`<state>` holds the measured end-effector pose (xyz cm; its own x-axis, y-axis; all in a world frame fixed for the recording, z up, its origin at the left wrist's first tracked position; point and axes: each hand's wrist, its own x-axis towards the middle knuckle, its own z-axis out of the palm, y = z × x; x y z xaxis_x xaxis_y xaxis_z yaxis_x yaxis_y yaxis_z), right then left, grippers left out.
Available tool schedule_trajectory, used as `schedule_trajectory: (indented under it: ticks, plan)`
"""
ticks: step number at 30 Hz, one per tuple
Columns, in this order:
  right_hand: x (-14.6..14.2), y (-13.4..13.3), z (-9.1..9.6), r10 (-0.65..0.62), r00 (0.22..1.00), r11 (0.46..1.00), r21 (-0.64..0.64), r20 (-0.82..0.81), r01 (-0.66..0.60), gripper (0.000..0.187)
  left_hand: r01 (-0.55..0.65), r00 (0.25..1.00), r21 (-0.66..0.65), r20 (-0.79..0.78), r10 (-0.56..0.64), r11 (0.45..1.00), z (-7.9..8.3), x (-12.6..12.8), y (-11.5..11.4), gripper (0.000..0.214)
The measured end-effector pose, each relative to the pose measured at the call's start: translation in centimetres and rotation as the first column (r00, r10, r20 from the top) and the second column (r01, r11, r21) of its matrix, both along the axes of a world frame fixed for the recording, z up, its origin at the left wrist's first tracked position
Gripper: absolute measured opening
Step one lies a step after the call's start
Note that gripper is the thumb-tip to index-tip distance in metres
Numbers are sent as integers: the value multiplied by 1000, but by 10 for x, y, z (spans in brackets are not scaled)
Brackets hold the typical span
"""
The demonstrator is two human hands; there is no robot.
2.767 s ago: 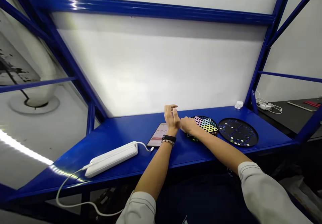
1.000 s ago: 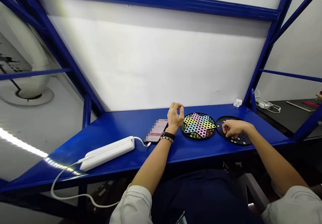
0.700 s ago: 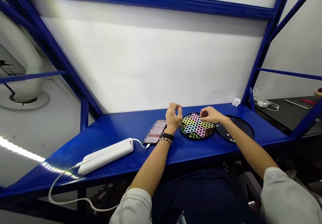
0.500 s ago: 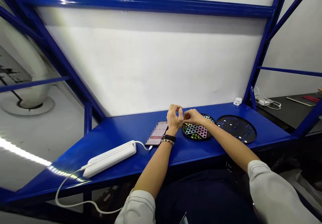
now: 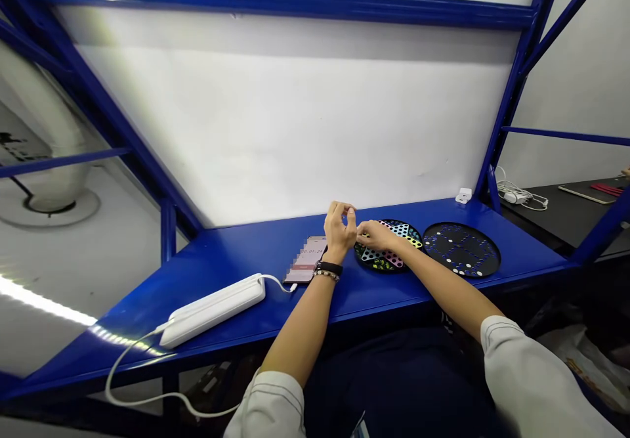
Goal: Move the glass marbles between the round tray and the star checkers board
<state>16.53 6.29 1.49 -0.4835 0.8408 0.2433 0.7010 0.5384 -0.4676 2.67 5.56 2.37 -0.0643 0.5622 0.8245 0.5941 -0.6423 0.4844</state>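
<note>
My left hand (image 5: 340,228) is raised in front of the charging phone (image 5: 308,257), its fingers curled in toward the thumb. Anything held in it is too small or hidden to make out. Beside it, my right hand (image 5: 376,236) reaches over the left part of a round black game board (image 5: 399,261) with a star of coloured, holed panels. Its fingertips are pinched together close to my left hand, and I cannot see what is between them. To the right lies a round black tray or lid (image 5: 462,244) with blue-looking openings and several small white discs or spots.
A long white power strip (image 5: 214,311) lies at the left, with a white cable (image 5: 170,395) hanging past the table edge. A white charger (image 5: 463,196) sits at the back right. Blue frame bars (image 5: 506,109) and a white back panel (image 5: 305,123) enclose the table (image 5: 246,247).
My right hand has moved slightly down and left over the star board. The star's coloured panels appear turned, with yellow now on the right. White spots on the black tray sit differently.
</note>
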Motion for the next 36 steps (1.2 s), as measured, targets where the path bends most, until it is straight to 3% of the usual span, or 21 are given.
schedule_trajectory:
  ticks: [5, 10, 13, 15, 17, 21, 28, 36]
  plan:
    - [53, -17, 17, -149, 985, 987, 44, -87, 153, 27, 25, 999, -24, -19, -26, 999, -1, 1, 0, 16]
    - [153, -62, 32, -238, 953, 965, -69, 188, 255, 35, 32, 999, -45, -28, -33, 998, -2, 3, 0, 15]
    - [198, -93, 26, -367, 872, 916, -39, 325, 400, 38, 42, 999, -44, -30, -43, 998, -3, 4, 0, 15]
    - [213, -110, 16, -357, 854, 912, -58, 379, 407, 30, 47, 998, -49, -35, -49, 998, -3, 4, 0, 16]
    - [216, -121, 6, -341, 852, 925, -22, 399, 380, 17, 44, 998, -60, -44, -47, 997, -4, 5, 0, 16]
    - [207, -131, -5, -367, 823, 927, 96, 433, 363, 22, 41, 997, -68, -58, -45, 997, -5, 5, 0, 16]
    - [192, -143, 0, -312, 885, 949, 61, 347, 311, 27, 36, 996, -102, -75, -44, 994, -4, 5, -2, 17]
    - [191, -159, -12, -320, 909, 947, 86, 267, 308, 26, 78, 992, -117, -85, -88, 990, -3, 7, -3, 18]
